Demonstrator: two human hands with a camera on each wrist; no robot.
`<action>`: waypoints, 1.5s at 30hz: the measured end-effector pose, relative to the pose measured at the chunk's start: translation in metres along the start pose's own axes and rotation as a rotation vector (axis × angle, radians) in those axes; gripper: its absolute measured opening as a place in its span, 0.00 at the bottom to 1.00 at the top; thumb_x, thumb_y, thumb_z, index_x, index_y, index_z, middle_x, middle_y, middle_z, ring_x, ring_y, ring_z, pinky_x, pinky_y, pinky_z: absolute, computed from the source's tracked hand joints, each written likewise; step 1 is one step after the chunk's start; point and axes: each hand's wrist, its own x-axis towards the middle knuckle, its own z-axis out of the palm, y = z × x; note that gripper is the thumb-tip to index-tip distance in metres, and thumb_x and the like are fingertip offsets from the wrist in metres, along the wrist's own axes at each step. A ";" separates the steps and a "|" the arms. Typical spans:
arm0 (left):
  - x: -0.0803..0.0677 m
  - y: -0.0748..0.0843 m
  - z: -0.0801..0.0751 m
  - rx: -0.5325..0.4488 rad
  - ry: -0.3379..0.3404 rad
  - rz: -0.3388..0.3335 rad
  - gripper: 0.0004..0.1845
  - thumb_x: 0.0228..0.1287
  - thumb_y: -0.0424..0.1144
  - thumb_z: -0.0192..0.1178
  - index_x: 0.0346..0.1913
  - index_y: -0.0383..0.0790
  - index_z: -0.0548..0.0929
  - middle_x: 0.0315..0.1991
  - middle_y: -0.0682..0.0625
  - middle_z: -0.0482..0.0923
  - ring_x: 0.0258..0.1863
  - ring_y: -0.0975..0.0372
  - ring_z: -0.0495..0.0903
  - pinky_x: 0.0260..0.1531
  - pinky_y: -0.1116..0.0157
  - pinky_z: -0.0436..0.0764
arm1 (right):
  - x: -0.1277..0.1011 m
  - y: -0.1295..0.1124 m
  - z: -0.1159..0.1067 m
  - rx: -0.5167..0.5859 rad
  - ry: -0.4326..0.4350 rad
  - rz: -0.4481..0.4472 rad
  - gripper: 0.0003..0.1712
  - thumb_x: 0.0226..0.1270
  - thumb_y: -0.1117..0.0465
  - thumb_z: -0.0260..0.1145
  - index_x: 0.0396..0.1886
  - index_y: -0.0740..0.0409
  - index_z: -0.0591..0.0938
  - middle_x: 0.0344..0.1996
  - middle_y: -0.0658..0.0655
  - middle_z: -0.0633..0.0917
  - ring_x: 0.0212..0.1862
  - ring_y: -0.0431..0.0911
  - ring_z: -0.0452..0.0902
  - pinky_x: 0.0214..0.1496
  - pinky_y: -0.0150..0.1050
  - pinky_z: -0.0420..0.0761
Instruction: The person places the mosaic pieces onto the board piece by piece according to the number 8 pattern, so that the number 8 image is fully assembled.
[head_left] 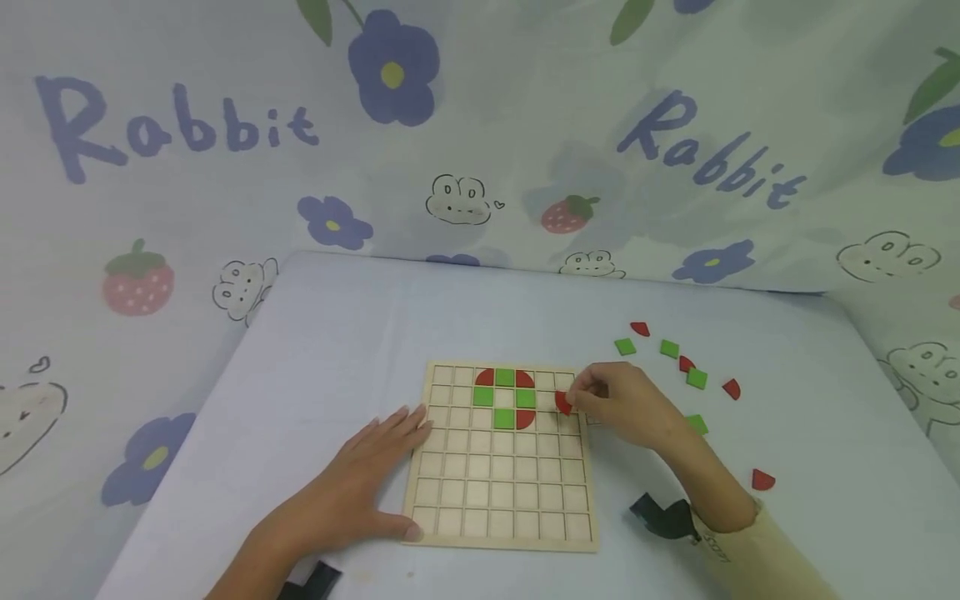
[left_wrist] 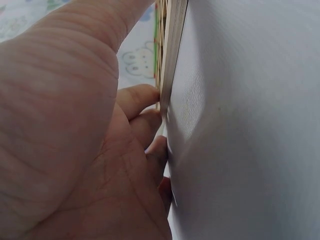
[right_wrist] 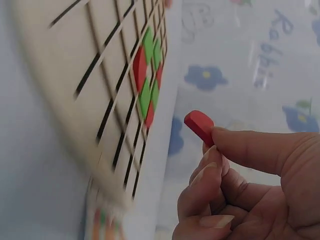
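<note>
A square wooden grid board (head_left: 487, 496) lies on the white table. Green square tiles (head_left: 505, 418) and red quarter-round tiles (head_left: 526, 379) fill several of its upper cells, around one bare cell. My left hand (head_left: 352, 483) rests along the board's left edge, its fingers and thumb spread and touching the rim. In the left wrist view, the fingertips (left_wrist: 145, 95) meet the board's side. Above the board's upper right part, my right hand (head_left: 626, 404) pinches a red quarter-round tile (right_wrist: 200, 125) between thumb and fingers. That tile is held apart from the board in the right wrist view.
Loose green square tiles (head_left: 670, 348) and red quarter-round tiles (head_left: 762, 479) are scattered on the table right of the board. A patterned cloth (head_left: 480, 125) hangs behind the table. Black straps (head_left: 663, 517) show at the wrists.
</note>
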 end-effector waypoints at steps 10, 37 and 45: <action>0.001 -0.004 0.001 0.007 0.008 0.023 0.64 0.46 0.65 0.78 0.84 0.49 0.57 0.85 0.56 0.47 0.84 0.54 0.44 0.80 0.45 0.44 | 0.033 -0.049 0.047 0.009 -0.111 -0.084 0.07 0.73 0.59 0.67 0.33 0.54 0.86 0.25 0.47 0.82 0.29 0.43 0.75 0.30 0.38 0.78; 0.002 -0.005 0.002 0.009 0.013 0.041 0.64 0.46 0.64 0.79 0.84 0.47 0.58 0.85 0.56 0.47 0.84 0.55 0.44 0.80 0.45 0.45 | 0.032 -0.061 0.082 -0.369 -0.023 -0.180 0.05 0.69 0.57 0.73 0.39 0.53 0.87 0.32 0.45 0.82 0.30 0.40 0.74 0.29 0.35 0.77; 0.000 -0.005 0.002 0.007 0.020 0.044 0.64 0.47 0.65 0.78 0.84 0.47 0.58 0.85 0.56 0.47 0.84 0.55 0.45 0.80 0.47 0.44 | 0.031 -0.066 0.085 -0.436 0.013 -0.198 0.13 0.69 0.49 0.74 0.35 0.52 0.83 0.33 0.47 0.83 0.31 0.40 0.75 0.29 0.36 0.79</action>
